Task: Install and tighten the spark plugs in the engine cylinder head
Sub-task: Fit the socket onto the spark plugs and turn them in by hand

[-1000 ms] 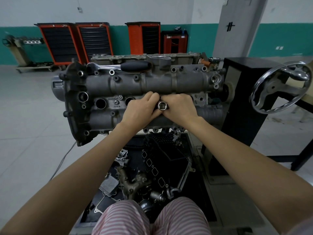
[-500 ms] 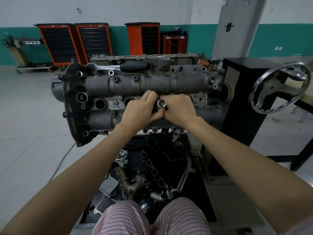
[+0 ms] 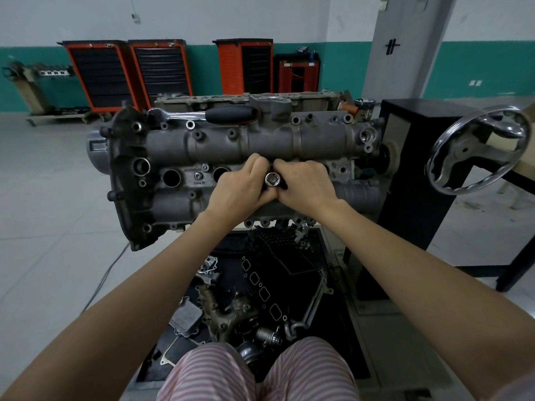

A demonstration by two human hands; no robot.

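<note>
Head view. A grey cast-metal engine cylinder head (image 3: pixel 231 157) sits tilted on a stand, its row of dark round spark-plug wells (image 3: pixel 170 178) facing the camera. Both hands meet at a well near the middle of the row. Between them stands a bright steel spark-plug socket (image 3: pixel 272 180), its open drive end towards the camera. The left hand (image 3: pixel 237 189) curls its fingers round the socket from the left; the right hand (image 3: pixel 304 186) pinches it from the right, fingertips touching those of the other hand. No spark plug is visible; whether one sits inside the socket or down the well cannot be told.

Handling, as a judgement: the socket is rigid, fairly light and smooth, so it could slip under twisting; it is best held round its upper end, with fingers spread about its circumference. A plug's threads would start easily by hand but cross-thread if the socket leans, so it should stay in line with the well.

Both forearms reach forward and converge, wrists nearly straight, backs of the hands uppermost. A chrome ratchet wrench with a black grip (image 3: pixel 202 114) lies untouched along the head's upper edge. At right is a chrome handwheel (image 3: pixel 477 149).
</note>
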